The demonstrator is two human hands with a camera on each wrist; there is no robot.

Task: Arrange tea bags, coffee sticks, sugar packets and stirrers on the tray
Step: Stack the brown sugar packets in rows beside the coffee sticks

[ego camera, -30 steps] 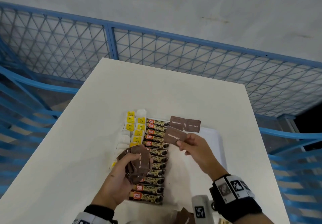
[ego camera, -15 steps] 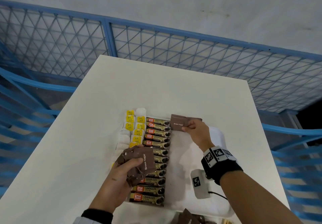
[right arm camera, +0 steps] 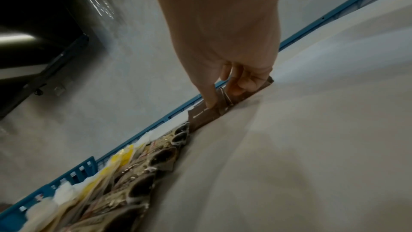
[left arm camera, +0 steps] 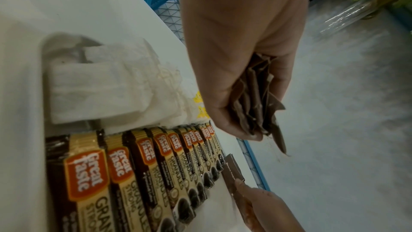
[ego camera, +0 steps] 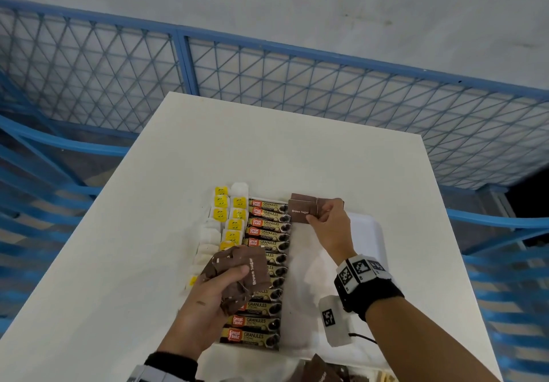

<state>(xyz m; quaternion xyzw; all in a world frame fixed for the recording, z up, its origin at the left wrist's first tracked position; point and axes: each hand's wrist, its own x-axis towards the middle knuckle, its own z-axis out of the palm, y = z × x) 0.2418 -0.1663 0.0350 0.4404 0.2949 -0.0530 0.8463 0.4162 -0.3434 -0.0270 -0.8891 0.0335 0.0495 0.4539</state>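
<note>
A white tray (ego camera: pixel 368 233) on the white table holds a column of white tea bags with yellow tags (ego camera: pixel 228 221) at its left. Beside them runs a column of coffee sticks (ego camera: pixel 264 262). My left hand (ego camera: pixel 214 289) hovers over the coffee sticks and grips a bunch of brown sugar packets (ego camera: pixel 240 274) (left arm camera: pixel 254 105). My right hand (ego camera: pixel 326 221) is at the tray's far edge. Its thumb and fingers pinch a brown sugar packet (ego camera: pixel 301 213) (right arm camera: pixel 204 116) lying on top of the brown packets there (ego camera: pixel 303 198).
A blue mesh fence (ego camera: pixel 267 84) surrounds the table on the far side and both flanks. More brown packets (ego camera: pixel 315 372) lie at the near table edge. A white tracker box (ego camera: pixel 334 320) hangs under my right wrist, over the tray's bare right part.
My right hand has carried one brown sugar packet from mid-tray forward to the far edge, onto the packets lying there. My left hand has kept its bunch, hardly moving.
</note>
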